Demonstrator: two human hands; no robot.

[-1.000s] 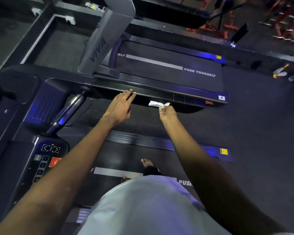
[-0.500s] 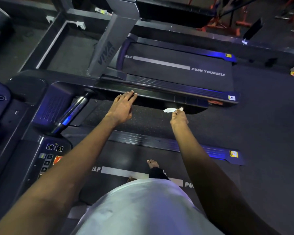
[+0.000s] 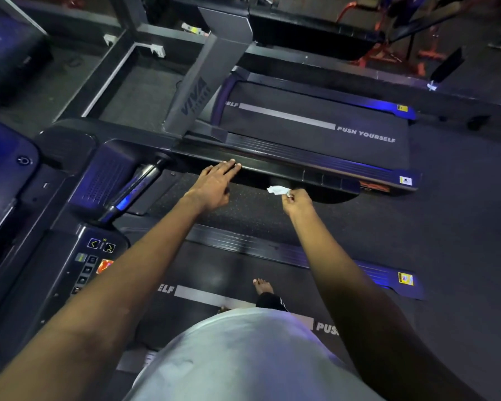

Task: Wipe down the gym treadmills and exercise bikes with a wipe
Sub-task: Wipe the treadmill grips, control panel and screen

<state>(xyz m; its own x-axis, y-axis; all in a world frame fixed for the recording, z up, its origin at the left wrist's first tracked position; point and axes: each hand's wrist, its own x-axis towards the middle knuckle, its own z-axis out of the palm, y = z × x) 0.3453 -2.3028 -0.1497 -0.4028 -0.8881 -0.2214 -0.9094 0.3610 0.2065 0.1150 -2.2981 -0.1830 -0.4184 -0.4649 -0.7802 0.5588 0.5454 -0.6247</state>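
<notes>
Leftmost, the console (image 3: 93, 261) glows beside a chrome grip (image 3: 133, 192). Next, the left hand (image 3: 214, 185) lies flat and holds nothing, its straight fingers resting on the black handrail (image 3: 287, 169). Further right, the right hand (image 3: 297, 202) pinches a crumpled white wipe (image 3: 278, 190) just below the handrail's near edge; whether it touches cannot be told. Beyond stands a second treadmill (image 3: 315, 140).

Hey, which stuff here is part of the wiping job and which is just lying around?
Job: wipe pinched by right hand; black handrail under left hand; near treadmill belt; far treadmill belt.
Lying about: orange frames; white fittings by the floor.
</notes>
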